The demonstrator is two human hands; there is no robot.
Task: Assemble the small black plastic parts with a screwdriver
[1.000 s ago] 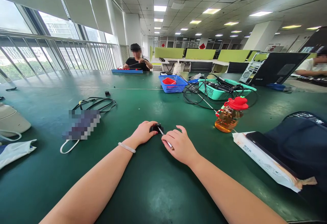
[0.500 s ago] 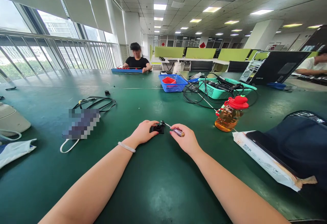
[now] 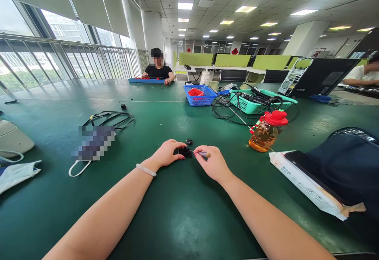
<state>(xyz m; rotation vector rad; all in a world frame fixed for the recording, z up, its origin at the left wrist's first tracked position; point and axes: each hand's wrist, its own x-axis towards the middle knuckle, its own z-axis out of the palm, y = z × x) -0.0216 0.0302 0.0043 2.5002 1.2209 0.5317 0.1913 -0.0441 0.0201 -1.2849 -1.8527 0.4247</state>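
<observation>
My left hand point(image 3: 169, 152) is closed on a small black part point(image 3: 186, 153) that lies on the green table point(image 3: 189, 200), thumb and fingers at its left side. In my right hand point(image 3: 213, 163) is a screwdriver point(image 3: 204, 154), its handle pinched between thumb and fingers. The screwdriver's shaft points left, and its tip is at the black part; whether it touches cannot be made out. Just behind the part sits a little heap of small dark pieces point(image 3: 189, 142), too small to name.
A bottle of amber drink point(image 3: 264, 133) with a red lid stands at right, near a white packet point(image 3: 308, 187) and dark cloth point(image 3: 343, 165). Farther back are a blue basket point(image 3: 199, 101) and a green basket point(image 3: 251, 108) of cables. A person point(image 3: 158, 70) sits across the table.
The screwdriver has moved slightly left and down, from the small dark pieces at the back to the black part. The left hand has stayed in place.
</observation>
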